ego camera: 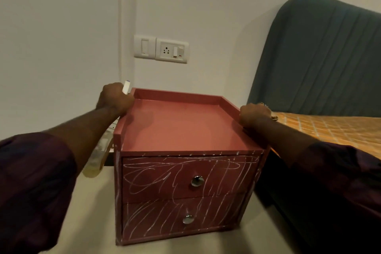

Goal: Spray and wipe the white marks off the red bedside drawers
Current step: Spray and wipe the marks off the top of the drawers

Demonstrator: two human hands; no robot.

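Scribbles of white marks (pixel 165 173) cover both drawer fronts of the red bedside drawers (pixel 181 126), seen from the head camera, standing on a pale bench (pixel 92 202) between the person's two grips. The left grip (pixel 114 99) is curled round the neck of a clear spray bottle (pixel 95 161) and pressed to the unit's left rim. The bottle's yellowish body runs back beneath that forearm, and its white, blue-tipped top pokes out above the fist. The right grip (pixel 254 114) clamps the unit's right edge, fingers curled over the far side. Below and between the grips, a round metal knob (pixel 197 181) sits on the upper drawer and a second knob (pixel 188 219) on the lower. Just beyond the right grip lies a bed (pixel 329 128) in an orange checked cover, with a teal headboard (pixel 319 57). A wall switch plate (pixel 160 48) hangs above and between the grips.
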